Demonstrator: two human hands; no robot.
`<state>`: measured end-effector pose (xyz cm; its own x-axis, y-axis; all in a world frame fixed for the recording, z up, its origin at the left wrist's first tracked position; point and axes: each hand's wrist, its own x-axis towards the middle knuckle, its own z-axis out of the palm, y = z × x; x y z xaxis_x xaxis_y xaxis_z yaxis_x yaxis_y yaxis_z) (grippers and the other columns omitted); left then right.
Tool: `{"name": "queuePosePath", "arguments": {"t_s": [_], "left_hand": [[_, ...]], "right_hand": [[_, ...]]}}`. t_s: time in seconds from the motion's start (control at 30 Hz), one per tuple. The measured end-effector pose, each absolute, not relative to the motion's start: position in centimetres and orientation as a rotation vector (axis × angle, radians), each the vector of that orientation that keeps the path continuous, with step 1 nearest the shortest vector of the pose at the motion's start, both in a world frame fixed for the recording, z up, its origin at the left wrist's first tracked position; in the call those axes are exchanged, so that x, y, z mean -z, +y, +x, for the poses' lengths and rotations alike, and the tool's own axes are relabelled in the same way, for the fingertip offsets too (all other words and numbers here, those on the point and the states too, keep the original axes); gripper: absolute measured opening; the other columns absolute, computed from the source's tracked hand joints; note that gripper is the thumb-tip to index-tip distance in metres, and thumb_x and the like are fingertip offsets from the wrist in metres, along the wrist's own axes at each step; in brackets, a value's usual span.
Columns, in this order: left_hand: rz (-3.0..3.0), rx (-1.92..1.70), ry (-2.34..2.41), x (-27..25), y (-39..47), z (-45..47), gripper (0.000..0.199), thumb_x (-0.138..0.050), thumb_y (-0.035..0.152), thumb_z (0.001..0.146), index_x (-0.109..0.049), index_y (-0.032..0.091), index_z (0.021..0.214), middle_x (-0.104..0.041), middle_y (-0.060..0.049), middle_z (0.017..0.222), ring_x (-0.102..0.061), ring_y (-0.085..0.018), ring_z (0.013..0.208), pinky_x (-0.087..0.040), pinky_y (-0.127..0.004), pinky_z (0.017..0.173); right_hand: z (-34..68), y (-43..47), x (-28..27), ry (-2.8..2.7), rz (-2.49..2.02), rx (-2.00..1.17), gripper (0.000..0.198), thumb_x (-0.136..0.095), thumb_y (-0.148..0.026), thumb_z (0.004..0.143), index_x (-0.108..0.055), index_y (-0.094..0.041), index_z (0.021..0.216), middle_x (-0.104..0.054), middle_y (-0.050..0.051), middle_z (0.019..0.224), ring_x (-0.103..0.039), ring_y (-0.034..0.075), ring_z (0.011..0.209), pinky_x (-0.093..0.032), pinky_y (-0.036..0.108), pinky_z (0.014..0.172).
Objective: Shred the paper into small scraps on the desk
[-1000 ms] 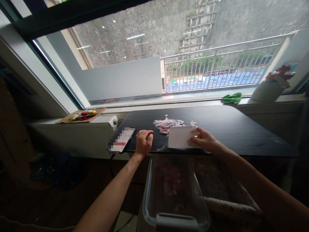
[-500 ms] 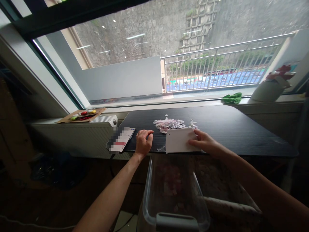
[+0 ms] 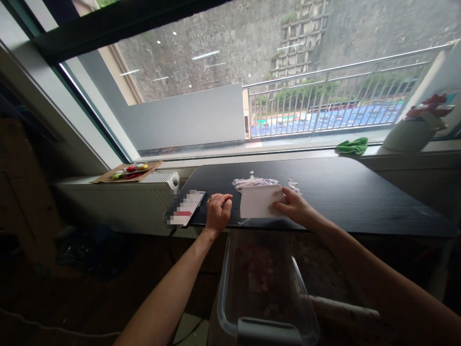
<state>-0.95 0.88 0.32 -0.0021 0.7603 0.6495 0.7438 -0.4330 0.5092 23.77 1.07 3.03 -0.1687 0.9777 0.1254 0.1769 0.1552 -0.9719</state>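
Observation:
My right hand point(image 3: 297, 206) grips a blank white card point(image 3: 260, 202) by its right edge, thumb on the near face and fingers behind. The card is tilted up over the dark table, just in front of a heap of torn paper scraps point(image 3: 252, 182), and hides part of it. My left hand point(image 3: 218, 211) is at the table's front edge, left of the card and apart from it. Its fingers are loosely bent, with a gap between thumb and forefinger, and nothing shows in them. Close to its left lies a phone point(image 3: 194, 204), partly blurred out.
A clear plastic bin point(image 3: 224, 288) with pinkish scraps inside stands below the front edge of the black table point(image 3: 360, 202). More scraps point(image 3: 293, 185) lie right of the heap. A radiator point(image 3: 118, 204) is at left; a green cloth point(image 3: 353, 146) lies on the windowsill.
My right hand has moved the white card left and slightly away from me, toward the scrap heap. My left hand has hardly moved. The whole view has shifted a little.

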Motion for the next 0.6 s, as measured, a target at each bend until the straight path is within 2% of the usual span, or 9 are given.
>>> {"name": "queuePosePath", "arguments": {"t_s": [0.13,0.23,0.4,0.53,0.6], "left_hand": [[2.188,-1.462,1.683,-0.4,0.9,-0.9,0.026,-0.044,0.026,0.085,-0.069,0.019,0.087,-0.071,-0.005,0.088,-0.059,-0.022,0.092,-0.044,-0.039,0.090],[2.196,-1.455,1.685,-0.4,0.8,-0.9,0.026,-0.043,0.025,0.085,-0.069,0.020,0.087,-0.071,-0.004,0.088,-0.059,-0.021,0.093,-0.045,-0.038,0.090],[2.195,-1.446,1.683,-0.5,0.7,-0.9,0.025,-0.044,0.025,0.085,-0.069,0.020,0.087,-0.071,-0.005,0.089,-0.059,-0.022,0.093,-0.045,-0.039,0.091],[2.184,-1.453,1.687,-0.4,0.8,-1.0,0.026,-0.043,0.025,0.086,-0.069,0.020,0.088,-0.071,-0.005,0.090,-0.059,-0.022,0.094,-0.045,-0.039,0.092],[2.191,-1.436,1.691,-0.4,0.8,-0.9,0.025,-0.043,0.025,0.085,-0.068,0.020,0.088,-0.071,-0.005,0.090,-0.059,-0.022,0.094,-0.044,-0.039,0.092]], "right_hand": [[23.1,1.3,-3.3,-1.647,-1.203,-1.063,0.025,-0.065,-0.024,0.060,-0.051,-0.020,0.080,-0.057,-0.004,0.065,-0.054,0.013,0.060,-0.044,0.024,0.052],[23.5,1.3,-3.2,-1.661,-1.156,-1.169,0.027,-0.065,-0.026,0.061,-0.052,-0.020,0.084,-0.060,-0.003,0.067,-0.056,0.014,0.061,-0.045,0.025,0.053],[23.3,1.1,-3.5,-1.587,-1.210,-1.135,0.024,-0.066,-0.023,0.059,-0.053,-0.020,0.080,-0.059,-0.004,0.062,-0.056,0.013,0.057,-0.044,0.024,0.050],[24.5,0.5,-4.7,-1.549,-1.154,-1.240,0.026,-0.067,-0.022,0.060,-0.058,-0.020,0.085,-0.067,0.000,0.070,-0.062,0.016,0.063,-0.050,0.025,0.054],[26.2,0.3,-5.1,-1.425,-1.146,-1.147,0.030,-0.068,-0.024,0.062,-0.059,-0.020,0.090,-0.070,0.001,0.077,-0.065,0.017,0.067,-0.052,0.027,0.058]]}}
